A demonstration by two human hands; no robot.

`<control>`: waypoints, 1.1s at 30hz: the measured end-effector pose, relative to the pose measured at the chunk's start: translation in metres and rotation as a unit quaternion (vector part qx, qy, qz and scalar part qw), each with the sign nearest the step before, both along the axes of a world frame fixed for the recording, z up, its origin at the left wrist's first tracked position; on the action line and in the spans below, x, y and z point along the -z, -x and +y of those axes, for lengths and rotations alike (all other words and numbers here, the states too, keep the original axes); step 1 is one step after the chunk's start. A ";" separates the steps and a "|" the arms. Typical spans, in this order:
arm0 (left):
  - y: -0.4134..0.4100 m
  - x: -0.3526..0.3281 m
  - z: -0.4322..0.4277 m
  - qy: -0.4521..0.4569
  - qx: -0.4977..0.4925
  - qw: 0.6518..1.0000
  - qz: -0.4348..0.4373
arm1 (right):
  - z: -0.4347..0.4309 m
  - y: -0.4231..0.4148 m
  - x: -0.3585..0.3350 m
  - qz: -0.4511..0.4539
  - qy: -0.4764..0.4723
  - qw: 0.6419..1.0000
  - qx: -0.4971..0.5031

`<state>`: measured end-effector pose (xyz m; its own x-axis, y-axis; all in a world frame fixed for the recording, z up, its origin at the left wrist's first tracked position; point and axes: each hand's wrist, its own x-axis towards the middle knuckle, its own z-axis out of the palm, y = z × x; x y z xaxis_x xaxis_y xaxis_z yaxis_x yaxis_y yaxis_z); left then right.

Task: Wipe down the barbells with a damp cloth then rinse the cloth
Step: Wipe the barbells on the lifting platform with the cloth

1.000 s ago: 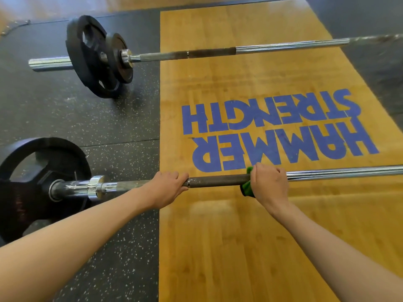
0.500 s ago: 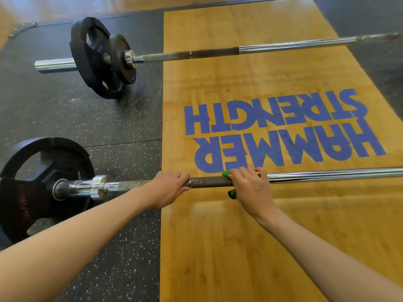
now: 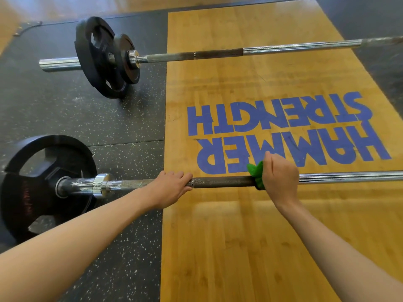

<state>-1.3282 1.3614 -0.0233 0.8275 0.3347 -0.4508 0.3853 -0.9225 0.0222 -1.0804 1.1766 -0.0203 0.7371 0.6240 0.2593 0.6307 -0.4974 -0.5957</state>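
The near barbell (image 3: pixel 222 182) was metal, with a dark, rough knurled part and bright, glossy chrome further along. The cloth (image 3: pixel 257 174) was soft green fabric. The platform (image 3: pixel 239 247) was smooth varnished wood, and the floor mat (image 3: pixel 122 118) was matt, speckled black rubber.

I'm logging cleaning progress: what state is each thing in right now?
Near barbell: on the floor, loaded at its left end, being wiped.
Far barbell: on the floor, loaded at its left end, untouched.
Cloth: bunched round the near barbell.
Left hand: grips the near barbell bare.
Right hand: grips the cloth against the near barbell.
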 end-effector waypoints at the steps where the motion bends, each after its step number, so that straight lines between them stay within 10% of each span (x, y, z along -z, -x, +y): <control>1: 0.000 0.000 0.001 0.000 0.000 1.000 0.003 | 0.003 -0.003 -0.005 0.043 -0.013 0.999 -0.024; 4: -0.001 0.000 0.001 -0.001 0.003 1.000 0.008 | 0.015 -0.004 -0.010 0.101 0.122 0.982 -0.100; 8: -0.001 -0.002 0.000 0.000 0.003 1.000 0.011 | 0.031 0.005 0.006 -0.070 0.261 0.955 -0.122; 13: 0.000 0.000 -0.001 -0.009 0.001 1.000 0.012 | 0.020 0.014 0.017 -0.211 0.149 0.963 -0.079; 33: 0.002 0.001 -0.001 -0.009 0.015 1.000 0.003 | 0.000 0.032 0.034 -0.144 0.215 0.958 -0.124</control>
